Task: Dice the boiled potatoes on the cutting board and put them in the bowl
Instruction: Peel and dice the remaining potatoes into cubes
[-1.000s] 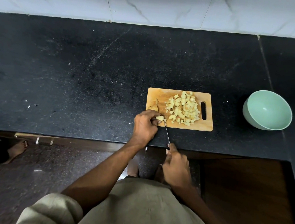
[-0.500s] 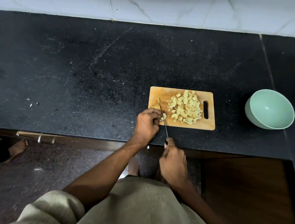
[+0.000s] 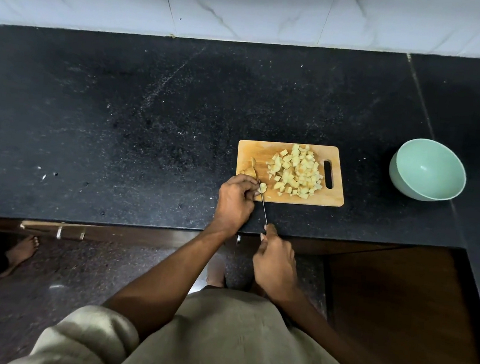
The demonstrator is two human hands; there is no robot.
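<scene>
Dicing potato at the near left corner of the board

The left hand (image 3: pixel 235 201) pinches a potato piece (image 3: pixel 262 187) on the cutting board (image 3: pixel 330 200); the right hand (image 3: pixel 275 264) grips the knife (image 3: pixel 263 204), blade beside that piece. Diced potato (image 3: pixel 296 170) is heaped mid-board; the green bowl (image 3: pixel 428 169) stands well right.

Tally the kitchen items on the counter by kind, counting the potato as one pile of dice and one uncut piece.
Cutting board: 1
Knife: 1
Bowl: 1
Diced potato pile: 1
Uncut potato piece: 1
Total: 5
</scene>
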